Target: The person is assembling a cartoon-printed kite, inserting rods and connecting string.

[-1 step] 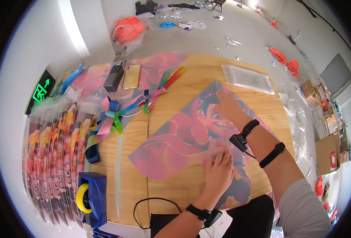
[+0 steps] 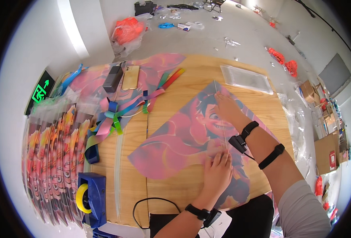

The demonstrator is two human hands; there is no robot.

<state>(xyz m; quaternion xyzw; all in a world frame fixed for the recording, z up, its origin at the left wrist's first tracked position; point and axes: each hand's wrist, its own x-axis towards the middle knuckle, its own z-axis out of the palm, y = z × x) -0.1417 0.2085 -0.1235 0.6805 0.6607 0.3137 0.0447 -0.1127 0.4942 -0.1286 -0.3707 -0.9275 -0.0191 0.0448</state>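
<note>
A printed kite sail (image 2: 163,152), pink and red with a cartoon figure, is spread on the wooden table. A thin rod (image 2: 224,137) runs down its middle from the far tip. My right hand (image 2: 228,108) reaches to the rod just below that tip, its fingers drawn together on it; the thumb is mostly hidden. Close to the rod's near stretch, my left hand (image 2: 218,172) lies on the sail with its fingers stretched forward and slightly apart. Beside the left fingertips the sail has a pale raised fold or patch that I cannot make out.
At left lie several bagged printed kites (image 2: 56,158), a blue tape dispenser (image 2: 98,198) and coloured ribbons (image 2: 116,113). A phone (image 2: 131,77) and dark box (image 2: 112,79) rest on another printed sheet. Clear plastic sleeves (image 2: 247,79) lie far right; a black cable (image 2: 157,198) loops near the front edge.
Both hands hold nearly the same places on the kite. The whole view has shifted very slightly; nothing is taken up or let go.
</note>
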